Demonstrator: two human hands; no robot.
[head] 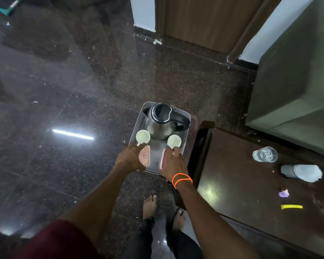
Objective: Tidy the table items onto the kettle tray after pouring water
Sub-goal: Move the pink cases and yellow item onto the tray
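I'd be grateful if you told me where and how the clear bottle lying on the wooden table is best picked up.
Grip the clear bottle across the middle of its body, coming down from above with the right hand, which is nearer once it leaves the tray. The bottle seems to lie on its side on the table, so its round flank faces up and probably offers the surest hold.

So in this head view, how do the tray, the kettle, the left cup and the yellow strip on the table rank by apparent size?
1. Tray
2. Kettle
3. Left cup; yellow strip: too close to rank, longer but far thinner.
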